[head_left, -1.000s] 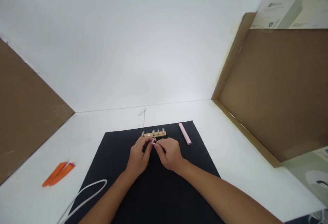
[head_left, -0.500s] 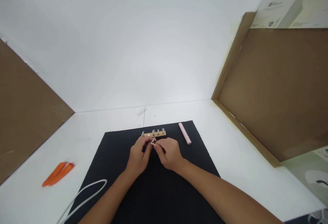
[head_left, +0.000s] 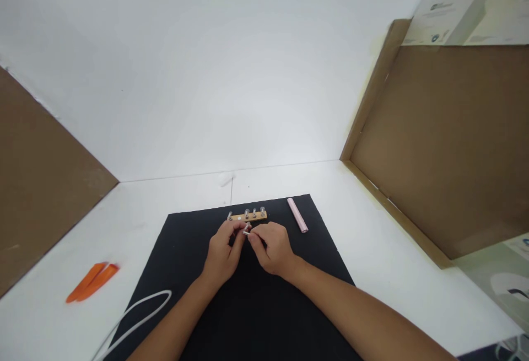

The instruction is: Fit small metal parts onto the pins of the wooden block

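A small silvery metal piece (head_left: 246, 232), seemingly bent at an angle, is pinched between the thumb and forefinger of the left hand (head_left: 223, 251) and, at its near end, between the thumb and forefinger of the right hand (head_left: 273, 248); the two hands are brought close together, and the piece is held between them over the black mat (head_left: 256, 311), just on the near side of a yellowish strip (head_left: 258, 216); on that strip four upright metal fittings (head_left: 262, 212) are carried, one at the left end and three grouped toward the right, with a white spot (head_left: 239, 218) seen between; whether the strip is touched by the left fingertips cannot be told; to the right, a pink rod (head_left: 297, 215) is laid slantwise on the mat; at the mat's left edge a looped white cable (head_left: 159, 295) is seen, and farther left two orange strips (head_left: 92, 283) are placed side by side on the white table (head_left: 372, 278).
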The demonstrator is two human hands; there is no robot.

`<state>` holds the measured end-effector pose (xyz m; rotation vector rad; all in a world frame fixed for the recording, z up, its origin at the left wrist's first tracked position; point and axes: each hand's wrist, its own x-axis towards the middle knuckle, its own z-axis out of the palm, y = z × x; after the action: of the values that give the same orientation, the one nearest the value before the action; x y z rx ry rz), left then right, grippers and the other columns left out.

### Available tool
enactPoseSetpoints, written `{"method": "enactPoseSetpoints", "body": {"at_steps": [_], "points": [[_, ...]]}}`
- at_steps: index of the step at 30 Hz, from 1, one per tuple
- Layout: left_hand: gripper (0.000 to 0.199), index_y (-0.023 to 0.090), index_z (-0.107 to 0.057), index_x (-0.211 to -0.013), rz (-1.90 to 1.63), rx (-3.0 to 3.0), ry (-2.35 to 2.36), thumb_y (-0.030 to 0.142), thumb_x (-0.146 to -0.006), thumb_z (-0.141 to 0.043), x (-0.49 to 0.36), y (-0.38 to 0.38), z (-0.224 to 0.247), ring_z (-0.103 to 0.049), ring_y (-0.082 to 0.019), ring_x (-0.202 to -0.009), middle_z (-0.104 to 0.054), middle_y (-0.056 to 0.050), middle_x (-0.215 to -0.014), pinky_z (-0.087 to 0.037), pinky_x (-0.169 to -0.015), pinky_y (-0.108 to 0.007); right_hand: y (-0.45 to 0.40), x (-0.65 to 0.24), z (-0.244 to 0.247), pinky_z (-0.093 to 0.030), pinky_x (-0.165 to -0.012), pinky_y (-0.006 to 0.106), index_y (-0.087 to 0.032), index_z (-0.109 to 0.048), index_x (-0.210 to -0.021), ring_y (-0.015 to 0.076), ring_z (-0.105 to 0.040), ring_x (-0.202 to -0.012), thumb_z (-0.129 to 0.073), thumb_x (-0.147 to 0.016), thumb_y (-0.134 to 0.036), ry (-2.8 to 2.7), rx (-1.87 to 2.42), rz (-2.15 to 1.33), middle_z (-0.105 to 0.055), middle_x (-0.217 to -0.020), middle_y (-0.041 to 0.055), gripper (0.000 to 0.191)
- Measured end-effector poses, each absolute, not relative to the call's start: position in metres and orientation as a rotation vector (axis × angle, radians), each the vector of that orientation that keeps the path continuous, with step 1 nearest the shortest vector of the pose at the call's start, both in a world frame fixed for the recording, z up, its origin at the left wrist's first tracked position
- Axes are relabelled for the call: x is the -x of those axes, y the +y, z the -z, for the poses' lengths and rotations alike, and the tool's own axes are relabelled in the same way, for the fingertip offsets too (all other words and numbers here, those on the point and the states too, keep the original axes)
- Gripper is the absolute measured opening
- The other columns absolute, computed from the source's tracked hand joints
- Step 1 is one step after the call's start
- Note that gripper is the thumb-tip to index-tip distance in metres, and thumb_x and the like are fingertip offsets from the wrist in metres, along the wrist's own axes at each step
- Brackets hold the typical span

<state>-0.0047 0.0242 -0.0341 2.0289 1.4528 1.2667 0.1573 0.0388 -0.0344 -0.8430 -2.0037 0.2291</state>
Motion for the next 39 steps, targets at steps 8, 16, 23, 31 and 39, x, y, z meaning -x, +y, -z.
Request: {"method": "enactPoseSetpoints", "body": {"at_steps": [8,16,23,31,39], "points": [[0.018,0.021,-0.063,-0.095,-1.266,-2.044,1.473,0.031,-0.092,-0.049,0.0041,0.0244,0.0342,-0.061,-0.016,-0.077,-0.067,-0.003,-0.088,-0.049,-0.072,-0.028,0.0393,-0.1575,0.0324,-0.034,-0.058,0.028,-0.019,-0.059,-0.07,0.0146,-0.054,-0.056,-0.039,-0.096,-0.027,-1.898,0.993,-0.214,-0.061,-0.06,0.0026,0.034],[0.019,0.02,-0.062,-0.097,-1.274,-2.049,1.452,0.032,-0.093,-0.048,0.0049,0.0249,0.0349,-0.062,-0.017,-0.083,-0.067,-0.005,-0.091,-0.05,-0.076,-0.029,0.0393,-0.1569,0.0335,-0.036,-0.061,0.029,-0.018,-0.062,-0.075,0.0147,-0.057,-0.058,-0.039,-0.097,-0.027,-1.963,0.897,-0.195,-0.065,-0.064,0.0035,0.032],[0.017,0.021,-0.063,-0.096,-1.269,-2.053,1.452,0.031,-0.093,-0.049,0.0051,0.0247,0.0365,-0.062,-0.017,-0.081,-0.067,-0.003,-0.091,-0.049,-0.074,-0.028,0.0398,-0.1572,0.0305,-0.034,-0.058,0.028,-0.019,-0.06,-0.072,0.0147,-0.055,-0.056,-0.039,-0.097,-0.028,-1.897,1.004,-0.203,-0.063,-0.062,0.0031,0.034],[0.017,0.021,-0.062,-0.098,-1.26,-2.029,1.445,0.03,-0.093,-0.049,0.005,0.0242,0.0344,-0.062,-0.017,-0.082,-0.066,-0.003,-0.091,-0.049,-0.075,-0.028,0.0388,-0.1576,0.0336,-0.036,-0.062,0.029,-0.018,-0.061,-0.076,0.0153,-0.058,-0.06,-0.041,-0.096,-0.026,-1.986,0.855,-0.219,-0.065,-0.066,0.0031,0.029],[0.016,0.021,-0.063,-0.096,-1.246,-2.03,1.453,0.03,-0.093,-0.05,0.0045,0.0252,0.035,-0.059,-0.015,-0.078,-0.065,-0.002,-0.089,-0.047,-0.073,-0.027,0.0395,-0.1574,0.0316,-0.033,-0.058,0.028,-0.018,-0.06,-0.072,0.0147,-0.054,-0.056,-0.04,-0.096,-0.027,-1.877,1.013,-0.216,-0.062,-0.061,0.0025,0.032]]}}
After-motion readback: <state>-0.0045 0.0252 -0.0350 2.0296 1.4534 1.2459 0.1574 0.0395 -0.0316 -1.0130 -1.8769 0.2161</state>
